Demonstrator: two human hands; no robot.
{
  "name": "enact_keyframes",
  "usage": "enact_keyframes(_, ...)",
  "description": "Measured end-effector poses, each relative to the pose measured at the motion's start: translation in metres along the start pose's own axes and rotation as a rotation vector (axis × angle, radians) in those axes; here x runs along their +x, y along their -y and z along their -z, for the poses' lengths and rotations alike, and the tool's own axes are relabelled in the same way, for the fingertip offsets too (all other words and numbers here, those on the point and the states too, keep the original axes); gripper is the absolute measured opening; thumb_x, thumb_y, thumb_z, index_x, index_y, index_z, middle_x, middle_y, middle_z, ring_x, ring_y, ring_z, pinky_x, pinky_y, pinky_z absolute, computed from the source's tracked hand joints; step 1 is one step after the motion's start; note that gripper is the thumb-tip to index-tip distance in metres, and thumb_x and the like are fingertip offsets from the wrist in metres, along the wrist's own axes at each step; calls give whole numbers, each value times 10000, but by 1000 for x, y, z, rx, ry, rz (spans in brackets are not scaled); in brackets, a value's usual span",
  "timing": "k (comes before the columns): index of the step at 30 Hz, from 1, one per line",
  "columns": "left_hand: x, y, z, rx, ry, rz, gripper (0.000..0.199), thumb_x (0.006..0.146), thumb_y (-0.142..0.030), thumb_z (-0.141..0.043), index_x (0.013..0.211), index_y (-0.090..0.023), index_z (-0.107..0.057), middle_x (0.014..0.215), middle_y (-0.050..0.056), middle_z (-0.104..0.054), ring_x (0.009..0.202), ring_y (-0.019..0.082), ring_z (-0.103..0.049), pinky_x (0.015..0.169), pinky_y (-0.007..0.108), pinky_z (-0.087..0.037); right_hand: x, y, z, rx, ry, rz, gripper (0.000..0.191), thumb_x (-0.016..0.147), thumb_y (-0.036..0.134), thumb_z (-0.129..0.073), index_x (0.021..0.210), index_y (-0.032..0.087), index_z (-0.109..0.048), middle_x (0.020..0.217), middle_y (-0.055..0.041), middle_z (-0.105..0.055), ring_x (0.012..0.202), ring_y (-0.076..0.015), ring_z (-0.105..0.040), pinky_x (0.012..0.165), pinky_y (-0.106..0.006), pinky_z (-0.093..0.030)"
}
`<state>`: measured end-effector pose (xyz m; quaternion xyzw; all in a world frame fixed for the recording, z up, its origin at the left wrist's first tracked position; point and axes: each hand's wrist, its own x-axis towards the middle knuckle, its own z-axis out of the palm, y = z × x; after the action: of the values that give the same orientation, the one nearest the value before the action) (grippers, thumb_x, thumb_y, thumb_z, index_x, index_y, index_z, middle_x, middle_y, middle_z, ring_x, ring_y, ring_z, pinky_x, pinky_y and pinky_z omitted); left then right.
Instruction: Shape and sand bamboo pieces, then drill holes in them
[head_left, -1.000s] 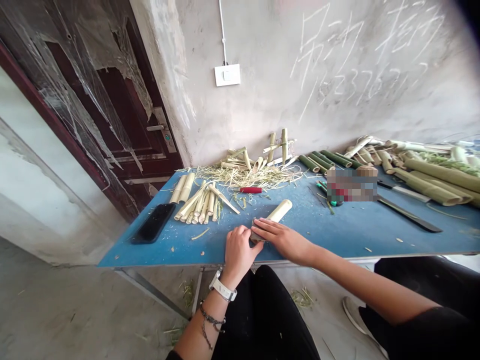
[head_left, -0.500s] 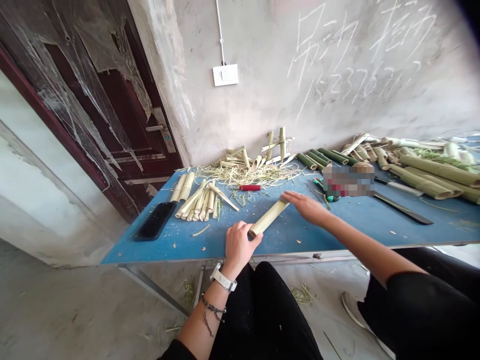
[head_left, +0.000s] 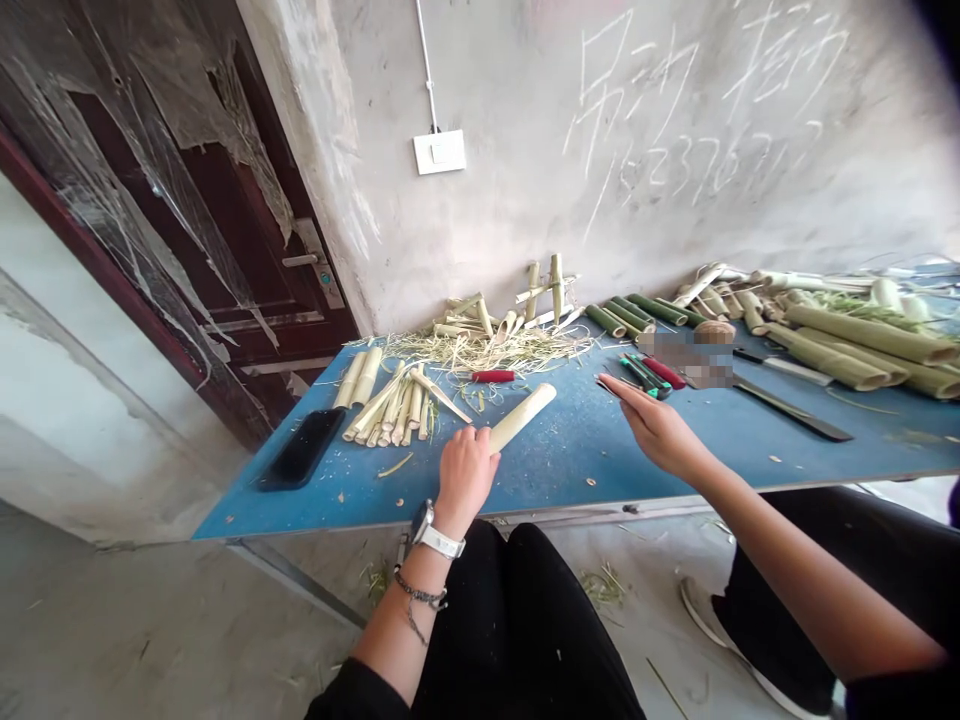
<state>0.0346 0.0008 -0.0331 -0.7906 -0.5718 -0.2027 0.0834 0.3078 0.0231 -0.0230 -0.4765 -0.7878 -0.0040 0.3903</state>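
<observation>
Right hand (head_left: 658, 428) farther from bamboo tube (head_left: 523, 417), left hand (head_left: 465, 478) still on it

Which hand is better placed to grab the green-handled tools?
Right, probably: the right hand sits just short of the green-handled tools, while the left hand is on the bamboo tube.

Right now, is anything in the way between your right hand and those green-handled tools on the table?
Nothing visible stands in the way: the right hand lies just below the green-handled tools on the blue table, with no object between them.
</observation>
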Motion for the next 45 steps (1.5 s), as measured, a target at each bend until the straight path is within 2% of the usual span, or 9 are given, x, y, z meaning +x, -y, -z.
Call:
enact_keyframes(6, -20, -13, -6, -215, -7, -28, 206, 760, -286, -583, 937, -183, -566, 874, 40, -580, 846, 184, -555, 730, 292, -445, -14, 76, -33, -86, 265, 353, 529, 860, 62, -279, 1366, 213, -311, 1406, -58, -299, 1287, -190, -256, 1048, -390, -301)
enact_keyframes(9, -28, -17, -11, -259, -15, 53, 212, 743, -321, -602, 900, -180, -576, 854, 39, -584, 827, 185, -561, 713, 300, -445, -10, 51, -47, -184, 373, 453, 544, 829, 36, -328, 1356, 168, -327, 1397, -92, -305, 1282, -212, -263, 1029, -406, -327)
enact_keyframes(13, -31, -18, -15, -281, -69, 85, 227, 755, -355, -586, 924, -204, -575, 864, 30, -579, 839, 186, -560, 719, 318, -432, 0, -2, -43, -393, 273, 83, 561, 763, -31, -306, 1291, 125, -416, 1280, -149, -462, 1161, -237, -450, 954, -431, -414)
enact_keyframes(19, -31, -19, -19, -278, -93, 70, 194, 736, -295, -612, 898, -197, -567, 843, 24, -567, 843, 187, -555, 730, 327, -429, -14, 34, -45, -211, 413, 513, 489, 872, 76, -317, 1359, 120, -308, 1417, -112, -255, 1305, -199, -193, 1058, -382, -281)
enact_keyframes(24, -33, -20, -20, -287, -126, 60, 230, 747, -299, -602, 951, -203, -561, 876, 33, -560, 862, 189, -549, 758, 340, -425, -2, 19, -45, -314, 288, 181, 545, 774, -32, -291, 1283, 107, -427, 1318, -157, -414, 1229, -234, -363, 1006, -452, -350)
enact_keyframes(30, -34, -19, -20, -276, -91, 64, 206, 747, -290, -601, 922, -188, -563, 861, 37, -558, 850, 196, -546, 741, 338, -427, -12, 44, -57, -140, 431, 520, 496, 867, 72, -311, 1359, 129, -307, 1408, -101, -282, 1304, -182, -200, 1064, -387, -267)
enact_keyframes(37, -32, -20, -14, -361, -54, 121, 223, 756, -325, -586, 938, -196, -594, 869, 41, -577, 833, 197, -551, 749, 345, -422, 24, -48, 4, -401, 162, -73, 546, 773, -1, -292, 1297, 94, -410, 1324, -144, -411, 1187, -252, -421, 981, -432, -380)
enact_keyframes(40, -28, -15, -9, -576, -32, 171, 213, 758, -324, -576, 909, -177, -606, 838, 42, -581, 762, 169, -547, 714, 314, -430, 17, -34, 17, -247, -58, -95, 484, 862, 125, -301, 1343, 150, -349, 1313, -90, -440, 1195, -230, -414, 991, -399, -372)
enact_keyframes(45, -37, -18, 12, -1372, 109, 352, 272, 729, -368, -624, 874, -138, -619, 744, 31, -580, 728, 131, -539, 707, 259, -445, -30, -8, -7, -1, -257, -248, 433, 913, 279, -289, 1320, 174, -392, 1252, -70, -506, 1150, -231, -464, 951, -390, -409)
